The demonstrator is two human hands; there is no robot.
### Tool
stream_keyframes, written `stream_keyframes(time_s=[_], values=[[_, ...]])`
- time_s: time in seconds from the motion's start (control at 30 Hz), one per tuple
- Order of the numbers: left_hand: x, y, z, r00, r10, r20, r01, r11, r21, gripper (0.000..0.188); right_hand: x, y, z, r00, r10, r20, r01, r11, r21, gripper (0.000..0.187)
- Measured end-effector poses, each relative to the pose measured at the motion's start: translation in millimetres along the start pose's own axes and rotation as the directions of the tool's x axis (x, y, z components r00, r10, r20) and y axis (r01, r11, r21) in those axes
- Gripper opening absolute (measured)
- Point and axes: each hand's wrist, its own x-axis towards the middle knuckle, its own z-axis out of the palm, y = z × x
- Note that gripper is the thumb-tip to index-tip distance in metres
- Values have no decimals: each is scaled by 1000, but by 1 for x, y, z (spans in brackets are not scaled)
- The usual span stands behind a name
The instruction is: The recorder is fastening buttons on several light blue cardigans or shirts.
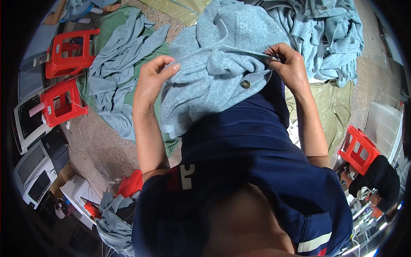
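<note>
A light blue knitted cardigan lies bunched over my lap, with a dark round button on its near part. At its left side, my left hand pinches the fabric between thumb and fingers. My right hand is closed on the cardigan's edge at the right, and the edge runs stretched between both hands. Something small and dark shows within the right hand's fingers, too hidden to name.
More light blue knitwear is heaped at far right and spread over a green cloth at left. Red plastic stools stand at left; another red stool is at right, near a person in black.
</note>
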Motion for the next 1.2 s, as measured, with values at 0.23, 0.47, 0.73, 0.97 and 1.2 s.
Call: stream_keyframes(time_s=[0.23,0.47,0.73,0.97,1.2], values=[[-18,2,-7,995,-51,81,62,990,-130,18,-12,-10,-4,938,-344,-41,313,894,-322,32],[-35,29,1,986,53,156,24,889,-457,24,-10,-32,4,644,-716,-270,607,693,-389,31],[-41,71,33,972,221,79,-197,951,-239,18,-3,-93,45,364,-928,-80,932,361,41,25],[-35,99,45,944,328,40,-282,863,-420,18,-23,-89,42,343,-748,568,842,513,168,14],[20,55,89,912,184,366,-228,970,79,26,-16,-100,-13,500,-789,357,864,482,-144,19]])
